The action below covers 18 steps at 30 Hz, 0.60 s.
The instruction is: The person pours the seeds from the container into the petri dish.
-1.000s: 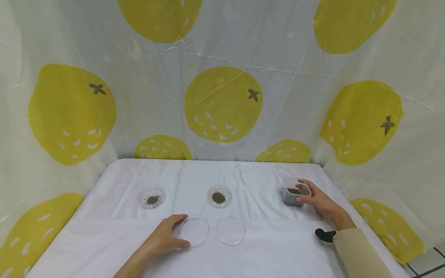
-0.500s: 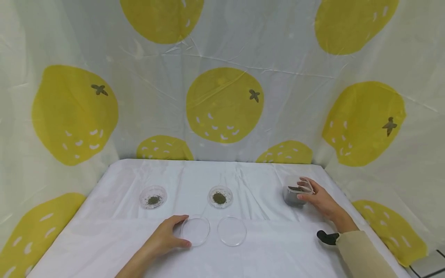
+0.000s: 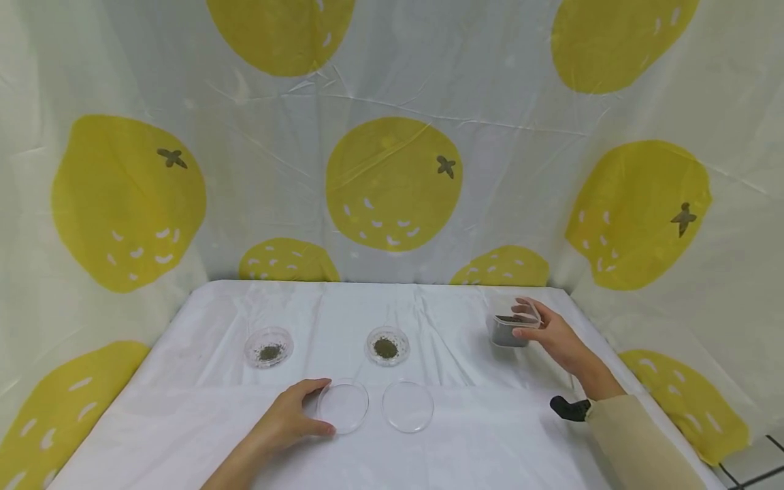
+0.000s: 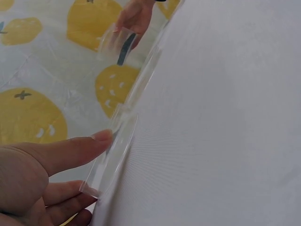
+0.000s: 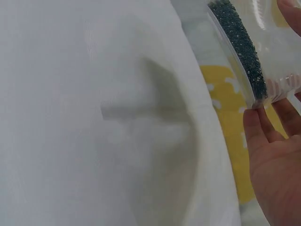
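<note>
My left hand point(image 3: 290, 418) spans a clear round petri dish point(image 3: 343, 407) on the white cloth, thumb and fingers at opposite sides of its rim. The left wrist view shows that dish edge-on, with the thumb point(image 4: 82, 149) against it. In my right hand point(image 3: 560, 340) is a clear plastic tub point(image 3: 513, 332), held by its side above the table. Dark, fine granules point(image 5: 240, 44) lie in the tub. Beside the gripped dish sits a second clear petri dish point(image 3: 407, 407).
Farther back stand two petri dishes, the left dish point(image 3: 254, 340) and the middle dish point(image 3: 395, 335), each with a small heap of dark green granules. A white cloth point(image 3: 453, 449) covers the table. A curtain printed with yellow fruit point(image 3: 392, 184) hangs behind and at both sides.
My right hand has raised the tub off the cloth and shifted it slightly left. My left hand stays at the same dish.
</note>
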Each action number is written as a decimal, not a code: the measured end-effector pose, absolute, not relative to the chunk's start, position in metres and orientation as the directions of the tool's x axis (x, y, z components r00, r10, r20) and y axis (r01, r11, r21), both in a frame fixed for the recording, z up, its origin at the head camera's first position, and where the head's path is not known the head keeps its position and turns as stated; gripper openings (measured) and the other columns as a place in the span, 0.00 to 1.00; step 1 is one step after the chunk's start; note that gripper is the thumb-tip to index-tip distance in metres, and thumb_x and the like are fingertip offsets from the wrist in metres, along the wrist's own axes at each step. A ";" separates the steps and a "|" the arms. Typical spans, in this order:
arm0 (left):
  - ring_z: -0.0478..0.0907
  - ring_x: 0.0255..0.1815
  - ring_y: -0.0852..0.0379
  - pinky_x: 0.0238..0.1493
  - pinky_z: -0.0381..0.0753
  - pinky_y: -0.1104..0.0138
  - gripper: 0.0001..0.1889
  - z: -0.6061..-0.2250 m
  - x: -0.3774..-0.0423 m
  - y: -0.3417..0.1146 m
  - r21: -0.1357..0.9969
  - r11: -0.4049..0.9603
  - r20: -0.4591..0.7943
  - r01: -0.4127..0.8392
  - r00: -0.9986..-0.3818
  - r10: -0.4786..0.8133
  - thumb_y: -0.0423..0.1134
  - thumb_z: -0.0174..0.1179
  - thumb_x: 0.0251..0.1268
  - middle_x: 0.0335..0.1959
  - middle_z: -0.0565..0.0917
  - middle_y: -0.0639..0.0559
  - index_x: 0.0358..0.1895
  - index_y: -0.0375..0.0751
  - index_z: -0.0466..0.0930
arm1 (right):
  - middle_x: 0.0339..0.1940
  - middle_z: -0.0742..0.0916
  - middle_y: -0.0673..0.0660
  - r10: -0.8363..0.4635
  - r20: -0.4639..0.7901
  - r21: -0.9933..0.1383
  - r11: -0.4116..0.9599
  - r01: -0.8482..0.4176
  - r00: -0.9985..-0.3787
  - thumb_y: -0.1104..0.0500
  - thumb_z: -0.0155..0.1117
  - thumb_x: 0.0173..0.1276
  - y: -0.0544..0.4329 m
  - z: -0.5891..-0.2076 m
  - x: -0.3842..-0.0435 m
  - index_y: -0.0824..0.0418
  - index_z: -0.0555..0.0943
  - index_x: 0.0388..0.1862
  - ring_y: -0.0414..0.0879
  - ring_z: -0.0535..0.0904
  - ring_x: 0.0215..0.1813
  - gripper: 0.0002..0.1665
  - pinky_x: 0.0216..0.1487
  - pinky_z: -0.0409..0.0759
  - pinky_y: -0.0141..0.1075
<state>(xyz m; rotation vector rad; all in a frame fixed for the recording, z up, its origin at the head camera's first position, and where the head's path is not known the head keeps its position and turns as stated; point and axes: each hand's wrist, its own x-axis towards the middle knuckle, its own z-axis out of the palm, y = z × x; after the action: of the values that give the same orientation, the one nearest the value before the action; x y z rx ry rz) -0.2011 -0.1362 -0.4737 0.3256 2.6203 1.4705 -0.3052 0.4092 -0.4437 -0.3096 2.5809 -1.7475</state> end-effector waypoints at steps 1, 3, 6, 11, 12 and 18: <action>0.67 0.72 0.32 0.71 0.61 0.37 0.46 -0.474 -0.201 -0.136 0.854 0.504 0.001 0.128 -0.970 0.244 0.39 0.86 0.35 0.67 0.78 0.40 0.67 0.39 0.79 | 0.75 0.69 0.69 -0.170 0.105 -0.918 0.363 -0.161 -0.980 0.59 0.73 0.70 0.407 -0.441 -0.305 0.61 0.58 0.82 0.58 0.66 0.72 0.48 0.55 0.73 0.28; 0.66 0.72 0.32 0.71 0.60 0.37 0.46 -0.474 -0.201 -0.136 0.854 0.505 0.001 0.127 -0.970 0.243 0.39 0.86 0.35 0.67 0.78 0.40 0.67 0.39 0.79 | 0.75 0.69 0.70 -0.183 0.118 -0.914 0.364 -0.178 -0.976 0.60 0.74 0.69 0.402 -0.437 -0.306 0.62 0.58 0.82 0.62 0.64 0.73 0.49 0.55 0.74 0.28; 0.66 0.72 0.32 0.71 0.60 0.36 0.46 -0.473 -0.201 -0.135 0.854 0.506 -0.002 0.122 -0.971 0.238 0.39 0.86 0.35 0.67 0.78 0.40 0.67 0.39 0.79 | 0.74 0.70 0.71 -0.200 0.142 -0.910 0.358 -0.207 -0.969 0.62 0.74 0.68 0.392 -0.432 -0.307 0.64 0.60 0.81 0.64 0.65 0.72 0.48 0.53 0.77 0.29; 0.66 0.72 0.31 0.71 0.60 0.36 0.46 -0.473 -0.200 -0.135 0.852 0.509 0.001 0.125 -0.972 0.237 0.39 0.86 0.35 0.67 0.78 0.40 0.67 0.39 0.78 | 0.71 0.72 0.71 -0.222 0.172 -0.905 0.348 -0.243 -0.960 0.64 0.75 0.66 0.376 -0.427 -0.307 0.65 0.62 0.79 0.58 0.69 0.70 0.47 0.52 0.80 0.32; 0.66 0.72 0.31 0.71 0.60 0.36 0.46 -0.473 -0.200 -0.135 0.852 0.509 0.003 0.127 -0.971 0.238 0.39 0.86 0.35 0.67 0.78 0.39 0.67 0.39 0.78 | 0.71 0.72 0.71 -0.228 0.176 -0.905 0.345 -0.249 -0.958 0.65 0.76 0.65 0.373 -0.427 -0.307 0.65 0.63 0.78 0.57 0.70 0.69 0.47 0.52 0.80 0.32; 0.66 0.72 0.30 0.71 0.59 0.36 0.46 -0.473 -0.199 -0.135 0.853 0.506 0.004 0.126 -0.972 0.235 0.40 0.86 0.34 0.66 0.78 0.39 0.67 0.39 0.79 | 0.70 0.73 0.70 -0.265 0.198 -0.902 0.328 -0.281 -0.944 0.66 0.77 0.64 0.354 -0.426 -0.308 0.65 0.65 0.77 0.61 0.68 0.71 0.46 0.51 0.80 0.32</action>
<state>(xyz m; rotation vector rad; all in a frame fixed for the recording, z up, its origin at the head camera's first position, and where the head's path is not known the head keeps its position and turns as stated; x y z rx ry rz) -0.1990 -0.1352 -0.4731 0.3155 2.6274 1.4744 -0.3080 0.3537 -0.4257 -0.5280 2.5713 -1.7523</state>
